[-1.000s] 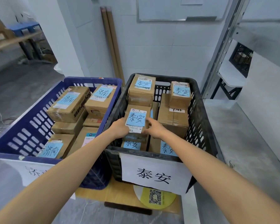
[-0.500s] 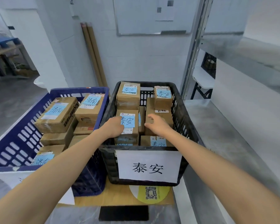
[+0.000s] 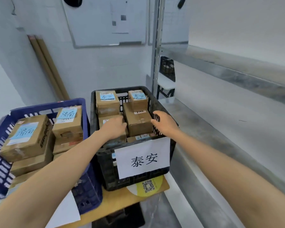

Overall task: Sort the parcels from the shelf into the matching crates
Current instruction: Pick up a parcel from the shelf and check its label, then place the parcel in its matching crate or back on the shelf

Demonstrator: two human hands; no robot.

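The black crate (image 3: 156,100) with a white "泰安" sign (image 3: 143,159) holds several brown parcels with blue labels. My left hand (image 3: 115,127) lies on top of one parcel (image 3: 103,121) in the crate's middle left, fingers bent over its right edge. Just to the right stands a plain brown parcel (image 3: 139,124). My right hand (image 3: 164,122) hovers at the crate's right rim, fingers loosely curled, holding nothing. Left of it, the blue crate (image 3: 48,105) holds parcels labelled "济南" (image 3: 67,122).
Both crates stand on a low wooden platform (image 3: 115,200). A grey metal shelf surface (image 3: 220,129) runs along the right, with its upright post (image 3: 156,46) behind the black crate. Cardboard tubes (image 3: 46,66) lean on the white wall.
Both hands set the labelled parcel down into the black crate. My right hand then let go and moved right to the crate's rim. The view has turned rightward.
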